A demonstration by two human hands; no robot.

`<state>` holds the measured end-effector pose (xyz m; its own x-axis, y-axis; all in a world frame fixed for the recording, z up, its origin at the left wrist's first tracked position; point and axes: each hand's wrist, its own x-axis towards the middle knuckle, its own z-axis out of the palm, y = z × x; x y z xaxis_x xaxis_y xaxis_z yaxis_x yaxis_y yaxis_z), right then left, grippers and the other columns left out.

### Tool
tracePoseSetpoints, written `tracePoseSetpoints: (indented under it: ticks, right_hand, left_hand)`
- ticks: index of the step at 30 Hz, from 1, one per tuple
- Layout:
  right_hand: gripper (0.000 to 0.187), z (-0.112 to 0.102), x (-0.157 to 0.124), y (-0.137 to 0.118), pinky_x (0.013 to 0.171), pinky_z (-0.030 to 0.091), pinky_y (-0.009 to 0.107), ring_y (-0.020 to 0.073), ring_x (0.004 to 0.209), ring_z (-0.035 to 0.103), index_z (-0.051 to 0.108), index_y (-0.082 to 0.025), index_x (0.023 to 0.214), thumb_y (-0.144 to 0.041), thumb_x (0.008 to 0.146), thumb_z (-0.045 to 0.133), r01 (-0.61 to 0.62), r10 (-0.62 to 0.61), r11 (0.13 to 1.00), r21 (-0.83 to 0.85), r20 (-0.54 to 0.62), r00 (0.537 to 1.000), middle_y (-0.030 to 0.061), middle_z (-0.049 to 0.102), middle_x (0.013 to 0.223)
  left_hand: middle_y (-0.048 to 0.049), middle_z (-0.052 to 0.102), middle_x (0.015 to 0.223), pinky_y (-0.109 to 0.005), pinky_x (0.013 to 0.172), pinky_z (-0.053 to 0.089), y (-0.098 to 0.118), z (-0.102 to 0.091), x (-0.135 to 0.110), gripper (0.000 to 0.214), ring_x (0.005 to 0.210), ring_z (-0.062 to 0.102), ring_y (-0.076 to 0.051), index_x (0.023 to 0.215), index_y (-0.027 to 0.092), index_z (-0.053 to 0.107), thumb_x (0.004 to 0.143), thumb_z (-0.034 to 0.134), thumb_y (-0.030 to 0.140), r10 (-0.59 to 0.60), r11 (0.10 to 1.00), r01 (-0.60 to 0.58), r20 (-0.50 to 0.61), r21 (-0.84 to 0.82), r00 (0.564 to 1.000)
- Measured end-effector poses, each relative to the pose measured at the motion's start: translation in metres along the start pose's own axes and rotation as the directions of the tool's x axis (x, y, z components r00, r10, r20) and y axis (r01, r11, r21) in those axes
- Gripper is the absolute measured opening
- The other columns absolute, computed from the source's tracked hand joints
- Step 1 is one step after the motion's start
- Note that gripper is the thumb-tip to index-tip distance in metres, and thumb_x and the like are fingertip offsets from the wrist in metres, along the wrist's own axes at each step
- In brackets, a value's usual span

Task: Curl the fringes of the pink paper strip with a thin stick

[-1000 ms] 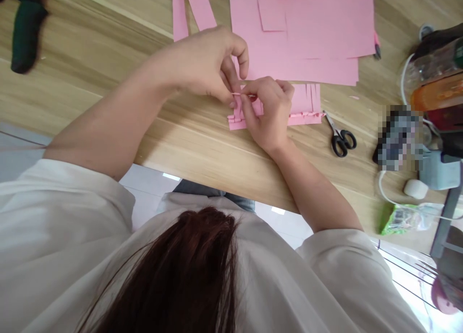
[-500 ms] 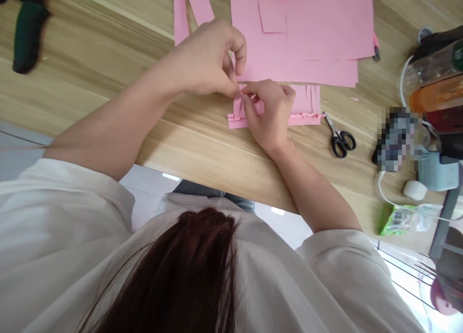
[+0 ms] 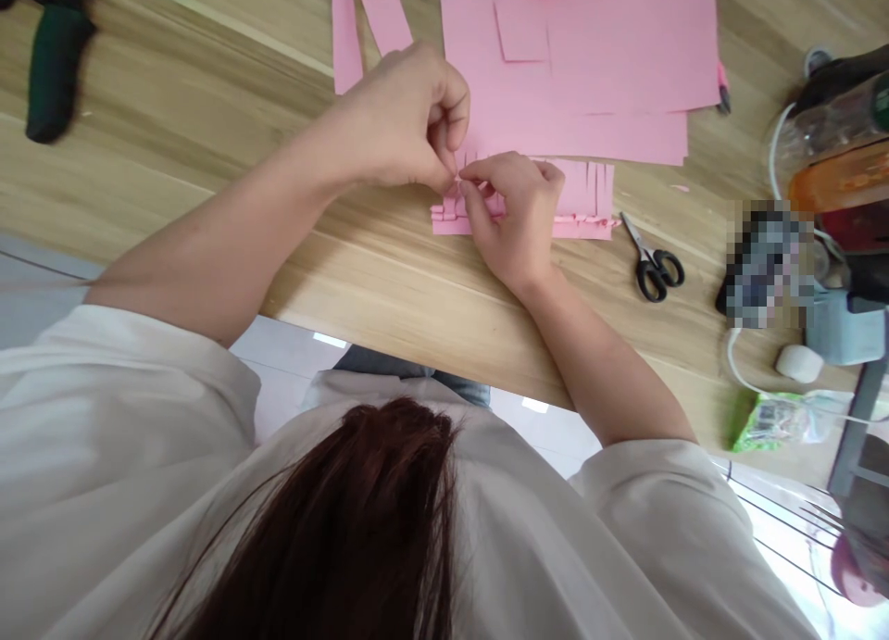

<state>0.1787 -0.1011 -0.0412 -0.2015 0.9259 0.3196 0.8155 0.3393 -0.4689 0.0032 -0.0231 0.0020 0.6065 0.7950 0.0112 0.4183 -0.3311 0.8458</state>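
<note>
A small piece of pink paper (image 3: 582, 188) with slits cut along its upper side lies near the front of the table. A line of small curled or folded strips (image 3: 587, 220) runs along its lower part. My left hand (image 3: 409, 121) is closed in a pinch at the piece's upper left. Against it, my right hand (image 3: 514, 209) pinches from the right, over the middle of the piece. Their fingertips nearly meet on a narrow pink paper strip, mostly hidden by the fingers. To the right lie scissors (image 3: 651, 262) with black handles, blades partly apart.
Large pink sheets (image 3: 625, 66) lie just beyond my hands, with cut pink pieces (image 3: 387, 21) at their left. A dark handle (image 3: 56, 70) is at far left. Along the right stand a bottle (image 3: 833, 172), a white charger (image 3: 798, 364), cables and a green packet (image 3: 770, 422).
The slit pink paper has shifted slightly left and up, its left end tilting a little. My left fingertips have moved slightly down; the right hand stays nearly in place.
</note>
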Motion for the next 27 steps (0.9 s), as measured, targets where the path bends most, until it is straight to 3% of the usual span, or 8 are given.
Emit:
tracePoseSetpoints:
  ticks: [6,12,17,22,27]
  right_hand:
    - [0.016,-0.0036,0.0003,-0.0030,0.110,0.035,0.053,0.0260,0.105,0.066,0.064,-0.029,0.097,-0.031,0.101,0.049,0.005,-0.005,1.000,0.008,0.047,0.999,0.0034,0.073,0.104]
    - [0.013,-0.0042,0.0008,-0.0040,0.110,0.035,0.054,0.0271,0.103,0.066,0.062,-0.029,0.093,-0.030,0.100,0.051,-0.012,0.012,1.000,0.001,0.039,0.999,0.0039,0.072,0.103]
    - [0.010,-0.0014,-0.0001,-0.0009,0.109,0.036,0.056,0.0262,0.102,0.066,0.063,-0.029,0.093,-0.030,0.098,0.054,0.007,-0.007,1.000,0.011,0.011,1.000,0.0034,0.073,0.102]
    - [0.022,-0.0022,-0.0011,-0.0013,0.107,0.036,0.057,0.0281,0.104,0.067,0.064,-0.029,0.092,-0.038,0.102,0.047,0.001,-0.002,1.000,0.015,0.014,1.000,0.0041,0.073,0.100]
    - [0.016,-0.0009,-0.0005,0.0001,0.108,0.035,0.057,0.0276,0.099,0.067,0.062,-0.028,0.090,-0.035,0.099,0.051,-0.001,0.001,1.000,0.005,-0.005,1.000,0.0034,0.072,0.096]
  left_hand:
    - [-0.0019,0.066,0.065,-0.025,0.056,0.043,0.0045,0.0001,-0.0018,0.028,0.057,0.061,-0.013,0.066,0.011,0.059,0.054,0.079,-0.004,0.002,1.000,-0.002,-0.005,0.027,1.000]
    - [-0.0059,0.070,0.077,-0.035,0.068,0.052,0.0071,-0.0032,-0.0028,0.029,0.072,0.068,-0.017,0.073,0.012,0.057,0.061,0.076,-0.006,0.000,0.988,0.012,0.081,-0.151,0.997]
    - [-0.0031,0.065,0.068,-0.030,0.063,0.048,0.0075,-0.0040,-0.0021,0.030,0.064,0.063,-0.013,0.068,0.013,0.056,0.059,0.076,-0.006,-0.017,0.992,0.023,0.050,-0.122,0.999]
    - [-0.0008,0.065,0.067,-0.023,0.056,0.042,0.0073,-0.0025,-0.0037,0.032,0.058,0.060,-0.010,0.070,0.014,0.056,0.056,0.079,-0.003,-0.053,0.996,0.053,0.004,-0.069,0.999]
    - [-0.0064,0.070,0.077,-0.028,0.063,0.050,0.0033,-0.0032,-0.0020,0.027,0.069,0.067,-0.015,0.074,0.013,0.059,0.060,0.078,-0.001,-0.024,0.995,0.029,0.050,-0.094,0.998]
